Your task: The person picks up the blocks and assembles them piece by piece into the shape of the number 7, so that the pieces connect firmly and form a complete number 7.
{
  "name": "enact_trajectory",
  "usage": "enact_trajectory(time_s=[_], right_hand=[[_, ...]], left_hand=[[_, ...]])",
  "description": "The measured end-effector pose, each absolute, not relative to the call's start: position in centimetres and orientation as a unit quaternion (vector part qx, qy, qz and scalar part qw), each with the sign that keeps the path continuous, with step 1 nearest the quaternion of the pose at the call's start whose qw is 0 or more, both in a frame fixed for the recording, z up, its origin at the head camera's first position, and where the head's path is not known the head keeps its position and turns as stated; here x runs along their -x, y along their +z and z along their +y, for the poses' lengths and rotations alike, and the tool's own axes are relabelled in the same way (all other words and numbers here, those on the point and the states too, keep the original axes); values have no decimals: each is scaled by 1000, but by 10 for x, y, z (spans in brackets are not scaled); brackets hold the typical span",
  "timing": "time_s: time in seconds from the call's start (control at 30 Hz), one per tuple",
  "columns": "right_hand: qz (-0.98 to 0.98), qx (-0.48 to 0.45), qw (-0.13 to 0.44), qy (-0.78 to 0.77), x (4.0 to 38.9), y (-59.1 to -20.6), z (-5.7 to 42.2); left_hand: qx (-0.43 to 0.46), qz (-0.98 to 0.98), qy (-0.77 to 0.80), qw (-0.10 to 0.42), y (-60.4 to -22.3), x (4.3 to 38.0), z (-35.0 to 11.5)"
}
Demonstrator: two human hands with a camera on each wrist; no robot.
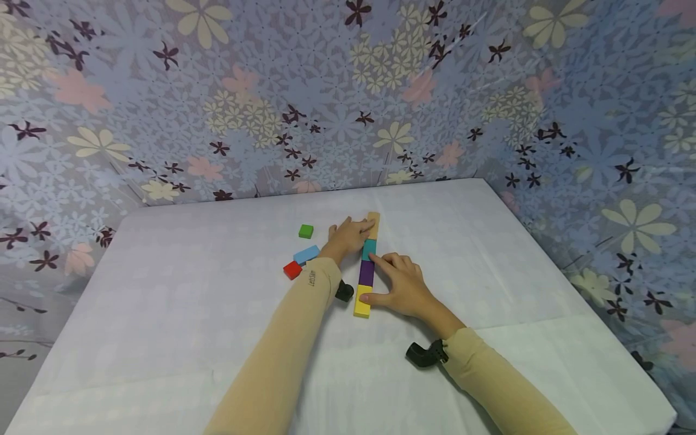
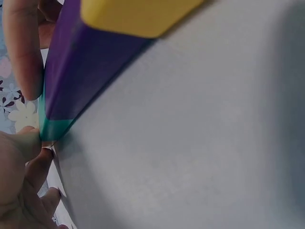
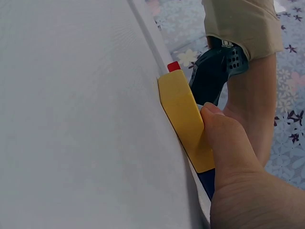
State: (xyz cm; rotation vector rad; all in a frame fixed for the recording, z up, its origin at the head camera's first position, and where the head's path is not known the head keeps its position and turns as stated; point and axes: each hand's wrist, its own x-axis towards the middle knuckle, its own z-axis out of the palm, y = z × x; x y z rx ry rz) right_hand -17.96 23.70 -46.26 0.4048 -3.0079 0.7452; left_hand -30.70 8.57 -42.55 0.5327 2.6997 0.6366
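Four-sided blocks lie end to end in a line: a tan block (image 1: 374, 216) farthest away, then a teal block (image 1: 370, 246), a purple block (image 1: 367, 273) and a yellow block (image 1: 362, 310) nearest. My left hand (image 1: 346, 236) reaches over from the left, its extended fingers touching the tan block. From the right, my right hand (image 1: 405, 286) lies along the line with thumb and index finger spread. Its thumb touches the yellow block, also plain in the right wrist view, while the index fingertip touches the teal one. The purple block (image 2: 95, 71) fills much of the left wrist view's upper left.
Left of the line, a green block (image 1: 306, 231) stands apart. A light blue block (image 1: 307, 255) and a red block (image 1: 292, 270) lie close together beside the left forearm. White cloth covers the table (image 1: 217, 302), with a flowered curtain (image 1: 304, 109) behind it.
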Motion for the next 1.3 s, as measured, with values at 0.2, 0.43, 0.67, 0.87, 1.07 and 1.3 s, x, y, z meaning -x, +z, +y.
enact_trajectory(time_s=[0.2,0.43,0.67,0.87,1.07,1.3], right_hand=[[-963,-128,6,237,179,-463,238],[-964,-126,5,234,180,-463,237],[-964,-126,7,235,180,-464,237],[-963,-128,8,239,179,-464,237],[-963,-129,9,236,179,-465,236],[-963,-130,12,236,178,-463,236]], left_hand=[[-186,939,238,163,-428,308,85],[-187,939,242,160,-429,308,83],[-181,939,241,166,-427,306,83],[-183,941,234,160,-427,304,82],[-195,938,248,142,-432,303,78],[-201,926,296,117,-433,303,65]])
